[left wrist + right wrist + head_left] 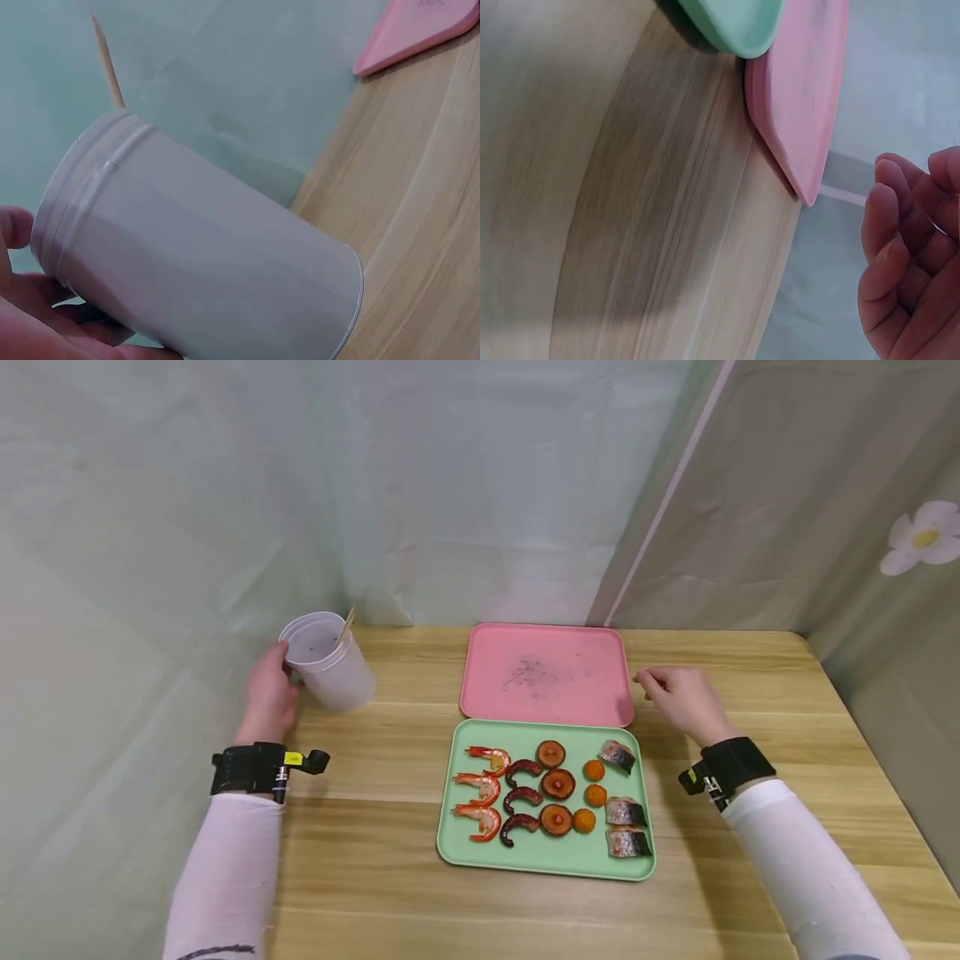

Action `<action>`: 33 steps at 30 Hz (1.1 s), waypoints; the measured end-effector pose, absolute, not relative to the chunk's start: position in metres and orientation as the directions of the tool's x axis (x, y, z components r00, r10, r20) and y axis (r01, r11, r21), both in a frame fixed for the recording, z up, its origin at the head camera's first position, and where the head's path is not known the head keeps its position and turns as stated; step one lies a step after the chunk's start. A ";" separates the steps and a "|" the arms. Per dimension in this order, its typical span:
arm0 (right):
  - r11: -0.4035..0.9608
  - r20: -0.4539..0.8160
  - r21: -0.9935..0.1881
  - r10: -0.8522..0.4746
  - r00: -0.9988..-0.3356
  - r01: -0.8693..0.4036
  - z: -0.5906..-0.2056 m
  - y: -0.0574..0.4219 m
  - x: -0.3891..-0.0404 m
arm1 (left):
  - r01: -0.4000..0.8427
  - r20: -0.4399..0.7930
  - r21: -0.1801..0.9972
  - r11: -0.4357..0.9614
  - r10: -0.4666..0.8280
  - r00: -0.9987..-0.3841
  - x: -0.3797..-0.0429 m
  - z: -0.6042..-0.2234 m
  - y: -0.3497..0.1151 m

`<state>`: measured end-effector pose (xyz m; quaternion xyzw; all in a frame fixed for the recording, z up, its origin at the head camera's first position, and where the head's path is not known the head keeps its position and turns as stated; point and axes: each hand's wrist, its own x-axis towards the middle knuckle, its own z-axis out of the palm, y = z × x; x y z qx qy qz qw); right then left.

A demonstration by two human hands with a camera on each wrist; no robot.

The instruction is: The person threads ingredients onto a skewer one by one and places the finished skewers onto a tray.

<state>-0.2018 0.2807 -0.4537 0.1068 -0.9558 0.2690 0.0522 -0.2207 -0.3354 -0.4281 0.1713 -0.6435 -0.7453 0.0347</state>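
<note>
White cup (pixel 341 683), mouth up-left, long axis slanted, left fingers (pixel 16 227) grasping it, right fingers (pixel 882 214) loose, empty

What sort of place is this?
Possibly a staged tabletop corner, not a working kitchen: curtain-like sheeting surrounds a wood-grain table, where a green tray holds neatly rowed shrimp and mushroom caps.

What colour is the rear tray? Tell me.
The rear tray is pink, clearest in the head view.

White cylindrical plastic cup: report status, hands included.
Left hand gripping white cylindrical plastic cup near its top. Right hand empty, near pink rectangular tray. No obstruction visible around cup.
</note>
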 end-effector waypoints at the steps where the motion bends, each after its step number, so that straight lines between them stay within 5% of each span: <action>1: 0.833 0.156 -0.503 -0.175 -0.972 -0.230 -0.454 0.280 -0.202 | -0.170 -0.199 0.977 -0.125 -0.270 -0.942 -0.221 -0.428 -0.332; 12: 0.826 0.113 -0.524 -0.171 -0.979 -0.205 -0.452 0.272 -0.202 | -0.126 -0.111 0.989 0.077 -0.180 -0.977 -0.225 -0.423 -0.279; 33: 0.754 0.083 -0.599 -0.275 -0.958 -0.269 -0.446 0.228 -0.213 | -0.092 -0.079 0.992 0.085 -0.144 -0.986 -0.235 -0.431 -0.234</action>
